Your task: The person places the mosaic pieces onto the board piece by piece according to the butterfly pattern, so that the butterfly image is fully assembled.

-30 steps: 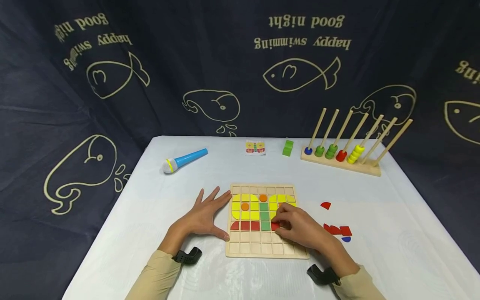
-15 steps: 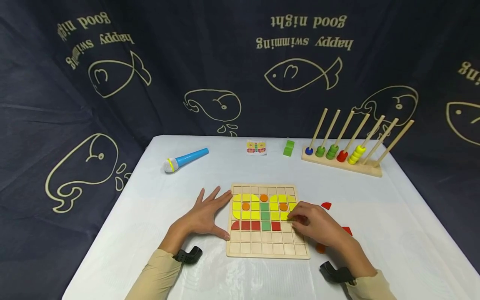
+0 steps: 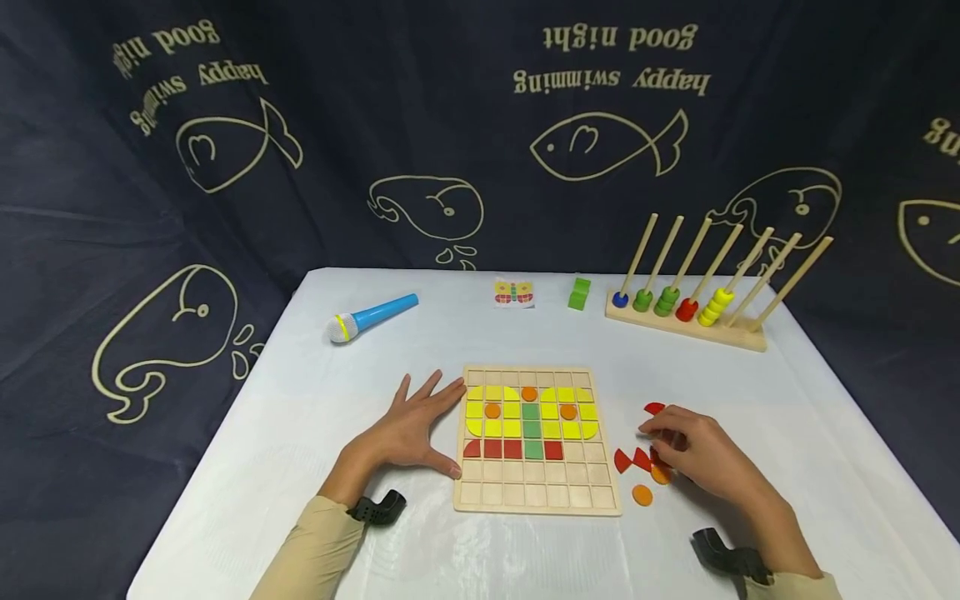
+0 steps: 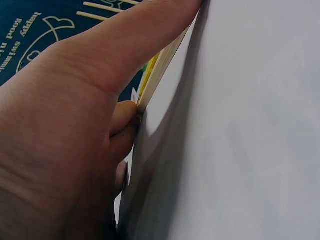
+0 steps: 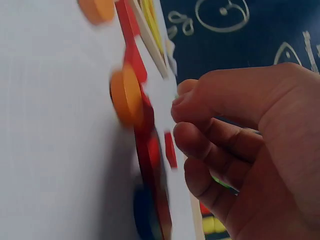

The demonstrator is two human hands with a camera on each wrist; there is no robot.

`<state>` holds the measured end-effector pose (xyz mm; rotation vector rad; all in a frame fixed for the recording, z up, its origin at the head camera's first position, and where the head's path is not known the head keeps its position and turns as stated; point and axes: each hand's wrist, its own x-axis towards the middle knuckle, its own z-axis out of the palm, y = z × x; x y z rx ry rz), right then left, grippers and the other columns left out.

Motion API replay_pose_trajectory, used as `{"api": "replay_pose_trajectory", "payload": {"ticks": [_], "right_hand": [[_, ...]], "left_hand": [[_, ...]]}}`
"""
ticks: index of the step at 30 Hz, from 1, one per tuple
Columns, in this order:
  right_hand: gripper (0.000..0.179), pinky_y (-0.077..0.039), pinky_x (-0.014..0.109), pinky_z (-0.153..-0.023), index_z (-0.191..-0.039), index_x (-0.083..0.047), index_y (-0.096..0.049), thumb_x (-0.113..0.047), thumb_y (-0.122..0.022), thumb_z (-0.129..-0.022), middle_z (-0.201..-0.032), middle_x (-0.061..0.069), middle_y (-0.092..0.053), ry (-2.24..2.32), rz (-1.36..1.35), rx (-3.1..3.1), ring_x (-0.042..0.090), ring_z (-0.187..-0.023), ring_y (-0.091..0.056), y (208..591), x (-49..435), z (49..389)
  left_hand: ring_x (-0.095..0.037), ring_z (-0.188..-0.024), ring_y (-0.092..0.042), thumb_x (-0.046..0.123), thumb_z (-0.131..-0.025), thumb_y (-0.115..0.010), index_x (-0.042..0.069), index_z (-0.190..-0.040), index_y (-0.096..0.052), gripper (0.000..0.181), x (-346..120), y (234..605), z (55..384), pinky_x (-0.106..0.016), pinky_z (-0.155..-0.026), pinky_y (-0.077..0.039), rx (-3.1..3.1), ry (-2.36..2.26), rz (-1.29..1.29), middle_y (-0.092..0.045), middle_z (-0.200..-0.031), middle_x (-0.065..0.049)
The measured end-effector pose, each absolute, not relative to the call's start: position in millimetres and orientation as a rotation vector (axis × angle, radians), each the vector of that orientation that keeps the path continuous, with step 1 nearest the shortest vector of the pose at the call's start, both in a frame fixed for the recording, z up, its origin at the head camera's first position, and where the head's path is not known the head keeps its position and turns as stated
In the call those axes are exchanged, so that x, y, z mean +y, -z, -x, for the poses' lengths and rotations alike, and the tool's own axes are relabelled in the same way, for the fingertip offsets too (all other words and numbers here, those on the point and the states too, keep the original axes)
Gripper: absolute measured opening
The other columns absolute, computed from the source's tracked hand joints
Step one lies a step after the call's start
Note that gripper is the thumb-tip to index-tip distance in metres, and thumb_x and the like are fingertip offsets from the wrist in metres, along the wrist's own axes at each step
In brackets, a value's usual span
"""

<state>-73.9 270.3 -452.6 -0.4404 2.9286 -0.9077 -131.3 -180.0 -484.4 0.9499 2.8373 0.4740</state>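
A wooden grid board [image 3: 536,496] lies on the table, with yellow, orange, green and red pieces set in its cells. The row of red squares [image 3: 513,449] stops just right of the green column [image 3: 532,427]. My left hand [image 3: 408,429] is spread along the board's left edge, thumb and fingertips at the rim. Right of the board, my right hand [image 3: 701,450] hovers over loose pieces, its fingers loosely bent with nothing between them. Below it lie red wedges [image 3: 622,461], an orange disc [image 5: 129,97] and a blue piece [image 5: 145,210]; the hand hides part of this group from the head view.
Behind the board lie a blue toy microphone [image 3: 372,317], a butterfly picture card [image 3: 514,293] and green blocks [image 3: 579,293]. A wooden peg stand with colored beads [image 3: 686,321] occupies the back right. Another orange disc [image 3: 642,495] rests near the board's right corner.
My right hand has let go of a red square in the board and moved right to the loose pieces. The left hand has stayed at the board's edge.
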Motion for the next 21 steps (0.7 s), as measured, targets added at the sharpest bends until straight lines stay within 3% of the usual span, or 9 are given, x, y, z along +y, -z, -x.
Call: {"api": "replay_pose_trajectory", "payload": {"ticks": [7, 15, 21], "right_hand": [[0.028, -0.047, 0.022, -0.06, -0.104, -0.014, -0.072, -0.001, -0.073, -0.08, -0.089, -0.006, -0.059, 0.89, 0.38, 2.909, 0.011, -0.072, -0.051, 451.1, 298.1, 65.8], [0.032, -0.048, 0.023, -0.067, -0.11, -0.016, -0.071, -0.01, -0.078, -0.078, -0.099, -0.005, -0.061, 0.865, 0.297, 2.82, 0.016, -0.083, -0.052, 449.8, 305.2, 59.3], [0.035, -0.051, 0.021, -0.072, -0.11, -0.015, -0.07, -0.004, -0.076, -0.077, -0.102, -0.005, -0.062, 0.848, 0.288, 2.858, 0.014, -0.085, -0.054, 451.5, 315.8, 56.7]], "left_hand": [[-0.024, -0.146, -0.004, 0.092, -0.048, -0.06, 0.023, -0.155, -0.022, 0.133, -178.7, 484.3, 130.6, -0.058, -0.11, 0.006, 2.829, -0.46, -0.92, -0.016, -0.159, 0.009], [-0.023, -0.146, -0.003, 0.093, -0.047, -0.058, 0.024, -0.155, -0.022, 0.133, -179.3, 483.7, 132.1, -0.058, -0.111, 0.006, 2.838, -0.439, -0.92, -0.016, -0.159, 0.01], [-0.022, -0.146, -0.002, 0.093, -0.047, -0.058, 0.026, -0.155, -0.02, 0.133, -178.4, 482.2, 132.7, -0.057, -0.111, 0.007, 2.827, -0.437, -0.905, -0.014, -0.159, 0.012]]}}
